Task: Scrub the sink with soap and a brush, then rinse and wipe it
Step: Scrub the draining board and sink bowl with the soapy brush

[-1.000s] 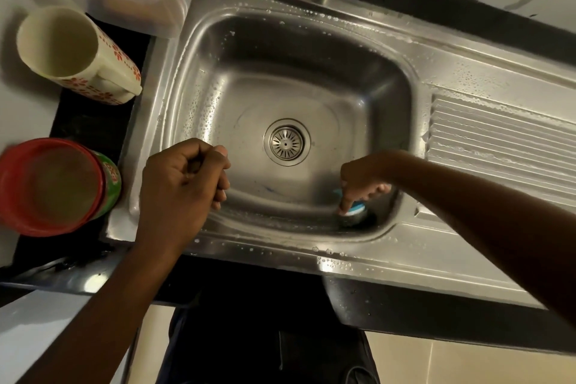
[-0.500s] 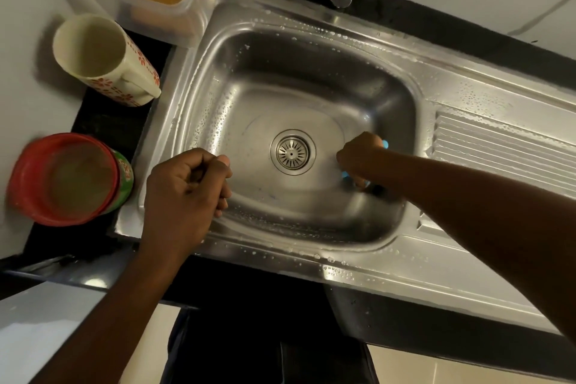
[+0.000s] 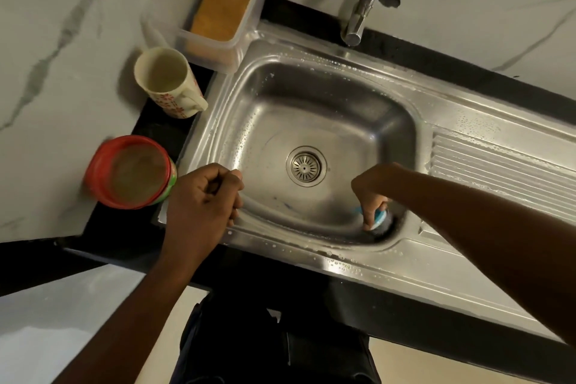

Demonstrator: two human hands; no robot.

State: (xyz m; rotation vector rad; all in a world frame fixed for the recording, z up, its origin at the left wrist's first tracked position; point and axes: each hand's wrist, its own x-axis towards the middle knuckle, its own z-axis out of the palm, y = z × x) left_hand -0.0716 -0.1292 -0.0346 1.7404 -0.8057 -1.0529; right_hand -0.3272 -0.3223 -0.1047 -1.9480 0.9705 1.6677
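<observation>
The steel sink (image 3: 358, 262) is wet, with droplets along its rim and a round drain (image 3: 306, 166) in the middle of the basin. My right hand (image 3: 372, 187) reaches down into the basin's near right corner and grips a small blue and white brush (image 3: 379, 218), pressing it against the corner wall. Most of the brush is hidden under my fingers. My left hand (image 3: 202, 196) is curled into a fist over the sink's front left rim and holds nothing that I can see.
A faucet (image 3: 364, 6) hangs over the back rim. Left of the sink stand a cream floral mug (image 3: 168, 81), a red-lidded tub (image 3: 131, 171) and a clear box with an orange sponge (image 3: 218, 9). The ribbed drainboard (image 3: 498, 165) lies to the right.
My right hand swept the brush from the near right corner up beside the drain and back down into that corner. The left fist stayed at the front left rim.
</observation>
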